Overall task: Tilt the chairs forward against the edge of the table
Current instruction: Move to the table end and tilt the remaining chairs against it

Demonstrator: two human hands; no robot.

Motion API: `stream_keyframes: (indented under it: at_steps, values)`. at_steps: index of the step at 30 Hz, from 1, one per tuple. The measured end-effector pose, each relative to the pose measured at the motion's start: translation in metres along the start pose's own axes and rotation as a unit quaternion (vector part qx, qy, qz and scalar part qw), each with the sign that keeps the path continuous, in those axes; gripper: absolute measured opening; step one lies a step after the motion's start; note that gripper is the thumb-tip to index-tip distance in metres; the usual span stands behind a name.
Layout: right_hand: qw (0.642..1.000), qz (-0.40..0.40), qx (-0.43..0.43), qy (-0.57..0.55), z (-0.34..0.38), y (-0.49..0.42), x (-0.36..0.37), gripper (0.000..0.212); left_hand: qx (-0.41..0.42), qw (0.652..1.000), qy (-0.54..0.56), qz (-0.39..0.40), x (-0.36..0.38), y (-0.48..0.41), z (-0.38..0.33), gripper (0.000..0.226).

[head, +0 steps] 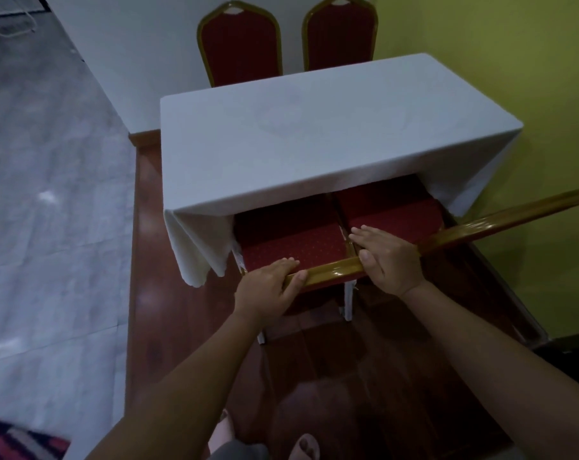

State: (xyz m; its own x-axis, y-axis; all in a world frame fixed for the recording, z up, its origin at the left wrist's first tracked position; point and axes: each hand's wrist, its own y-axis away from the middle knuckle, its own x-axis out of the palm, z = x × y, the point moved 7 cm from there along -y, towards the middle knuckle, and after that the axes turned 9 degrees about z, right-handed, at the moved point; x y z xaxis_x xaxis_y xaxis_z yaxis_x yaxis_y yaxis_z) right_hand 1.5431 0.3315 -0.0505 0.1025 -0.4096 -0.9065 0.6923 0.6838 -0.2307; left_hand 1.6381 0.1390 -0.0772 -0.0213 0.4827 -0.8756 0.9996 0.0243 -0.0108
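**Both Hands on the Near Chair's Top Rail**

Covering the rectangular table (331, 137), a smooth white cloth (198, 240) drapes over the edges and hangs in a loose fold at the near left corner. The floor beneath is glossy reddish wood (168, 327); pale stone-like tile (49, 194) lies to the left, and a yellow-green wall (514, 78) stands to the right.

Two far chairs (240, 48) stand upright beyond the table, each with an arched gold frame and red dotted upholstery.

Two near chairs sit side by side at the near table edge. The near left chair (291, 240) leans toward the table. The near right chair (394, 217) is alongside it, its glossy gold rail running off to the right.

The left hand (268, 288) wraps the left chair's top rail, fingers over the front, thumb behind. The right hand (391, 257) clamps the rail's right end, fingers pressed together and extended forward.
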Motion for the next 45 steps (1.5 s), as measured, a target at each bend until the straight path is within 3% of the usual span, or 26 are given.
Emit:
stream_keyframes:
  at_steps: [9,18,25,30,40,45]
  values:
    - [0.999,-0.039,0.028,-0.001,0.002,0.0,-0.001,0.05,0.037,0.998,-0.007,0.05,0.003,-0.003,0.008,0.068]
    - [0.999,-0.021,0.033,-0.016,-0.001,-0.009,0.002,0.05,0.036,0.999,0.001,0.027,0.001,-0.011,0.012,0.065]
    - [0.996,-0.017,0.084,0.0,-0.024,-0.006,-0.007,0.053,0.083,0.995,0.041,0.049,0.011,-0.022,-0.003,0.051]
    - [0.988,-0.022,0.149,0.009,-0.02,-0.003,-0.004,0.056,0.158,0.979,0.075,0.107,0.015,-0.026,0.002,0.049]
    - [0.922,-0.079,0.373,-0.067,-0.01,0.013,0.008,0.059,0.31,0.913,-0.153,0.216,0.01,-0.047,0.062,0.054]
    - [0.888,-0.07,0.447,-0.085,-0.008,0.007,0.011,0.049,0.258,0.906,-0.242,0.234,-0.011,-0.088,0.12,0.056]
